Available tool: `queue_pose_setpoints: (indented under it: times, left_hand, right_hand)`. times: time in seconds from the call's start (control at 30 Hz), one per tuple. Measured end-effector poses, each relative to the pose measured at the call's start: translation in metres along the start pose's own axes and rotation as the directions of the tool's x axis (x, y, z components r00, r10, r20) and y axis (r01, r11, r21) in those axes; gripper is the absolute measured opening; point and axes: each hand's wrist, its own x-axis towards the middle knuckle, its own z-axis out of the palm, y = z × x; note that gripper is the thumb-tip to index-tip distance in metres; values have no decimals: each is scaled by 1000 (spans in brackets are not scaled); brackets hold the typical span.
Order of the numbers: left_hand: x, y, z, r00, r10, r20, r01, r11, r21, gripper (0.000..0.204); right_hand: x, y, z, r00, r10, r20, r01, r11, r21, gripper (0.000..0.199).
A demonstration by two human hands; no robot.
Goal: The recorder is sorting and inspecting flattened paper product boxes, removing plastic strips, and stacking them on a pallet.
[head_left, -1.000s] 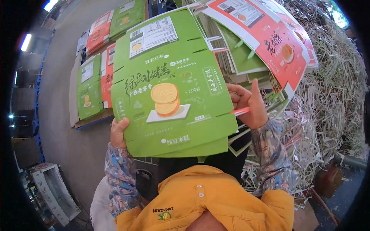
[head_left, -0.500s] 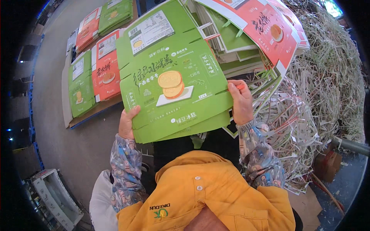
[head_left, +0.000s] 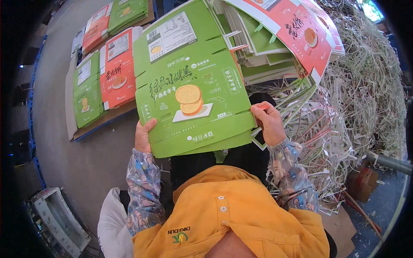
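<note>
Left hand (head_left: pixel 144 134): I see it clamped on green sheets (head_left: pixel 191 84).
Right hand (head_left: pixel 268 122): pinched at their edge, perhaps on a red strip (head_left: pixel 263 107).

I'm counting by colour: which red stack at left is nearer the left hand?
The lower red stack, right of the lower green stack; the other red stack lies higher in view.

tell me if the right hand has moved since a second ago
Yes: the right hand has moved toward the yellow shirt, away from the red carton blanks at upper right.
</note>
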Motion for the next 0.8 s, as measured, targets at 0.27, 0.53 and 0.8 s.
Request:
queue_pose_setpoints:
  times: [0.27,0.53,0.8]
  left_hand:
    - [5,-14,-11,999,37,-17,-37,999,-29,40]
    - [5,-26,-21,998,51,-39,-52,998,-26,41]
    - [4,-7,-25,997,74,-30,-74,997,-1,40]
  right_hand:
    - [12,15,-4,989,-120,-85,108,985,-135,10]
    - [37,-22,-58,905,-190,-380,245,964,101,12]
    - [64,-121,-77,419,-896,-150,524,373,-766,13]
